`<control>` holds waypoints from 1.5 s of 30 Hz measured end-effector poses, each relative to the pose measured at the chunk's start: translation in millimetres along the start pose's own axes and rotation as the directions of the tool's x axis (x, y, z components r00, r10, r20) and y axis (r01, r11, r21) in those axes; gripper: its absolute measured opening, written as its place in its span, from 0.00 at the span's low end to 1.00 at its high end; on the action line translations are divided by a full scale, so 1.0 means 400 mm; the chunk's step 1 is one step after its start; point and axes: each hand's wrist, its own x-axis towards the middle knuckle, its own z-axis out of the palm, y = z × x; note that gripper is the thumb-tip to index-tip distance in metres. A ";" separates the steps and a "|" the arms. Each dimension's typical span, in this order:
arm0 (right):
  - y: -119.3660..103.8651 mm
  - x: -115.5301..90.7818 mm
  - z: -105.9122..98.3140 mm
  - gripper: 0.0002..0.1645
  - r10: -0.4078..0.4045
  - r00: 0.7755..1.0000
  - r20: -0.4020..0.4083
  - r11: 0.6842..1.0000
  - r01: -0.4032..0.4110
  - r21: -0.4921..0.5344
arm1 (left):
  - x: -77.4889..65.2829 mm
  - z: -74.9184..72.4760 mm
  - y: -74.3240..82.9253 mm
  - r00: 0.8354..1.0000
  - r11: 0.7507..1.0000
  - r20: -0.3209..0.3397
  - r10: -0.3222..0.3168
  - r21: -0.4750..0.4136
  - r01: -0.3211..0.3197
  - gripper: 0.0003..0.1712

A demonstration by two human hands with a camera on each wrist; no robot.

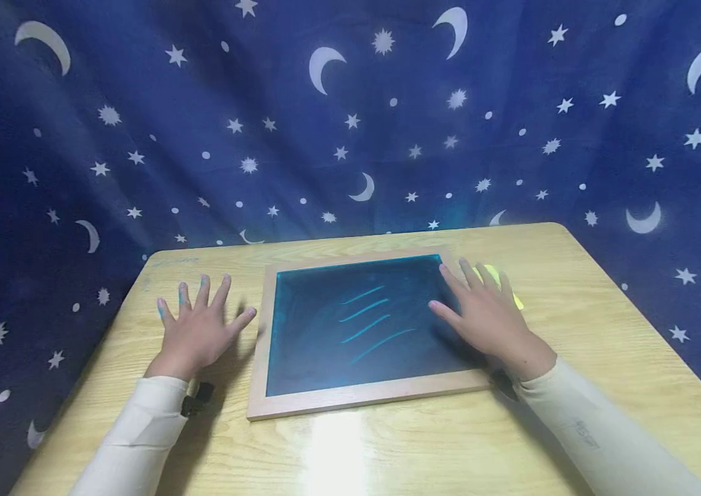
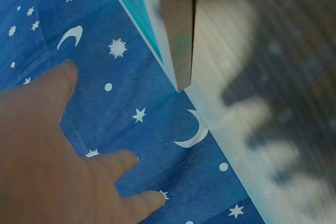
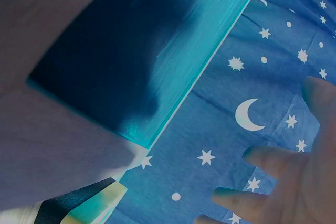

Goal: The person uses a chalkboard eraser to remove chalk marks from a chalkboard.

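Note:
A wood-framed chalkboard (image 1: 313, 344) lies on the table, with several slanted blue-green chalk lines (image 1: 365, 328) across its middle. Left of the frame, my left hand (image 1: 195, 341) is spread with straight fingers and holds nothing; blue-green chalk marks some fingers. My right hand (image 1: 493, 320) hovers above the board's right edge, fingers spread, its shadow falling on the board. Partly hidden behind that hand is a yellow chalkboard eraser (image 1: 492, 273). The right wrist view shows the eraser's dark felt side (image 3: 68, 195) beside the board's frame, apart from the fingers.
The light wooden table (image 1: 400, 448) has faint blue chalk smears at its far left corner. Behind it hangs a dark blue curtain (image 1: 288, 200) printed with white moons and stars. A bright reflection shows on the tabletop in front of the board.

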 end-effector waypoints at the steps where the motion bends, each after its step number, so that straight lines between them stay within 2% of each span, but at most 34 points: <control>1: 0.000 -0.001 -0.001 0.47 -0.001 1.000 -0.002 1.000 0.001 0.001 | 0.000 0.002 0.001 1.000 1.000 -0.002 0.002 0.000 -0.002 0.54; 20: -0.009 -0.007 -0.009 0.44 -0.020 1.000 0.013 1.000 0.019 0.018 | 0.009 0.026 0.030 1.000 1.000 -0.002 0.017 0.011 -0.017 0.51; 26: 0.020 -0.012 -0.015 0.37 -0.001 0.997 -0.079 0.999 0.004 0.035 | 0.021 0.028 0.045 0.999 1.000 -0.031 0.018 -0.015 -0.019 0.39; 29: 0.054 -0.023 -0.013 0.32 0.034 0.991 -0.128 0.996 -0.023 0.089 | 0.030 0.036 0.047 1.000 0.996 0.007 0.012 -0.091 -0.011 0.34; 34: 0.120 -0.032 -0.012 0.32 0.109 0.989 -0.102 0.978 -0.088 0.189 | 0.033 0.058 0.028 0.992 0.967 0.127 -0.008 -0.253 0.040 0.32; 37: 0.158 -0.031 -0.013 0.33 0.142 0.987 -0.080 0.968 -0.121 0.218 | 0.033 0.074 0.013 0.989 0.935 0.149 0.001 -0.350 0.052 0.31; 41: 0.195 -0.031 -0.004 0.33 0.147 0.987 -0.058 0.967 -0.131 0.220 | 0.038 0.095 -0.002 0.986 0.887 0.166 0.018 -0.459 0.061 0.31; 45: 0.213 -0.028 0.006 0.34 0.132 0.991 -0.024 0.965 -0.123 0.233 | 0.040 0.106 -0.010 0.982 0.868 0.180 0.056 -0.495 0.041 0.34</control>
